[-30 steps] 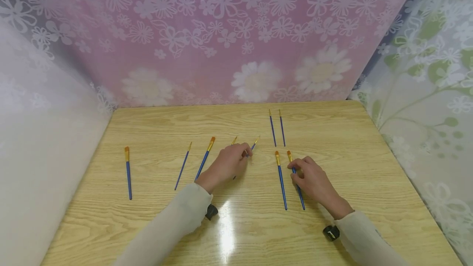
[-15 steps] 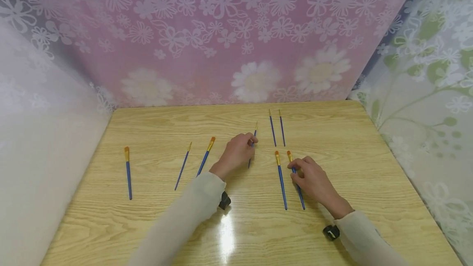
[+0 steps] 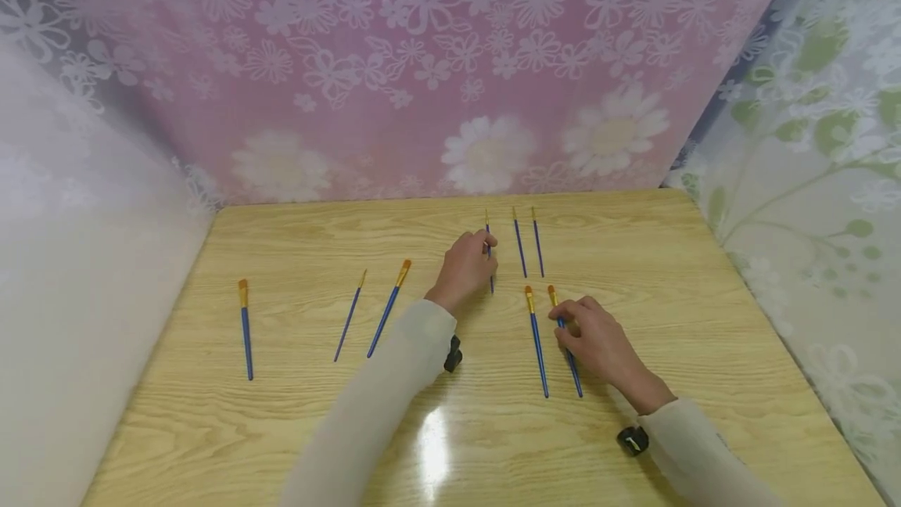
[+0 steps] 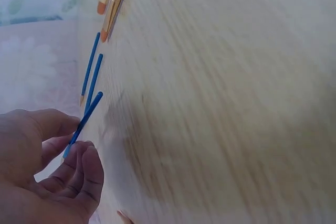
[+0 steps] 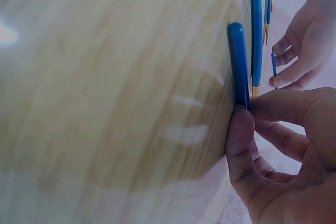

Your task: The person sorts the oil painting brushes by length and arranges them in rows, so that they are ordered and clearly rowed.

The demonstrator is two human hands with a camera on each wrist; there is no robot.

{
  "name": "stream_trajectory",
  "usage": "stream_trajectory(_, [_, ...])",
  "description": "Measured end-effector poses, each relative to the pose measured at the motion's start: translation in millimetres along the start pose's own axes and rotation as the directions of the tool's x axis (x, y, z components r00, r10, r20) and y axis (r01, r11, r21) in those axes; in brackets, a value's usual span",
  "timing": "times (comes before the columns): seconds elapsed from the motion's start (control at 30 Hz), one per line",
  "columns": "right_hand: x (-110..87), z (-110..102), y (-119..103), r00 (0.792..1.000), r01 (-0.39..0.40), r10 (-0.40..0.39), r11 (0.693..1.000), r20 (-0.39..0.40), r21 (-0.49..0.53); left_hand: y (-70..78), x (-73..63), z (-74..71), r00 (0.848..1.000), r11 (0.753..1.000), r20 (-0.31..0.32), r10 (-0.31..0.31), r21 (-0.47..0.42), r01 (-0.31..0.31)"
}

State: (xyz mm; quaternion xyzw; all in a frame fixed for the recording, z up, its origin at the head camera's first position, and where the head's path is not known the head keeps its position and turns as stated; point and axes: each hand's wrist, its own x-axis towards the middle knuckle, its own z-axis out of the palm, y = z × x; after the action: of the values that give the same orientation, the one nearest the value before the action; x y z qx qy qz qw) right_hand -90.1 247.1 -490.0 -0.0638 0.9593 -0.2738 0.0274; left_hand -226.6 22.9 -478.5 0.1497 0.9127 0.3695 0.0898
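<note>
Pinching thin paintbrush (image 4: 87, 114) (left grip (image 3: 464, 264)); wider paintbrush (image 5: 239, 66) (right grip (image 3: 597, 341))

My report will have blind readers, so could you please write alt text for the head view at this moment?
A person's left hand pinches a thin blue-handled paintbrush at a wood-grain table, beside two thin brushes, while the right hand pinches a wider brush, nearer the viewer, next to another wide brush. Three more brushes lie farther left.

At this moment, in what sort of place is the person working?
Perhaps a screened-off tabletop workspace: a wood-grain table, a pink flowered backdrop beyond it, and a leaf-patterned screen on the right.
</note>
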Motion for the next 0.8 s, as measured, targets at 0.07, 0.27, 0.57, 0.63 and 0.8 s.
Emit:
stream_trajectory(0.07, [0.4, 0.7, 0.8, 1.0, -0.001, 0.001, 1.0, 0.007, 0.004, 1.4, 3.9, 1.3, 1.0, 1.0, 0.003, -0.005, 0.007, 0.005])
stream_trajectory(0.27, [0.8, -0.2, 0.0, 1.0, -0.006, 0.006, 1.0, 0.01, 0.009, 6.3, 12.0, 6.2, 1.0, 0.999, 0.026, 0.005, 0.039, -0.006])
stream_trajectory(0.57, [2.1, -0.1, 1.5, 1.0, -0.007, 0.007, 1.0, -0.007, -0.012, 9.4, 22.1, 19.7, 1.0, 0.994, 0.014, -0.004, 0.111, 0.003])
stream_trajectory(0.63, [2.1, -0.1, 1.1, 1.0, -0.008, 0.008, 1.0, -0.011, -0.015, 10.0, 24.2, 21.7, 1.0, 0.993, 0.014, 0.0, 0.121, -0.002])
stream_trajectory(0.8, [3.0, 0.8, -0.3, 1.0, -0.007, 0.007, 1.0, -0.013, -0.018, 8.7, 30.8, 25.1, 1.0, 0.987, 0.001, -0.001, 0.163, 0.001])
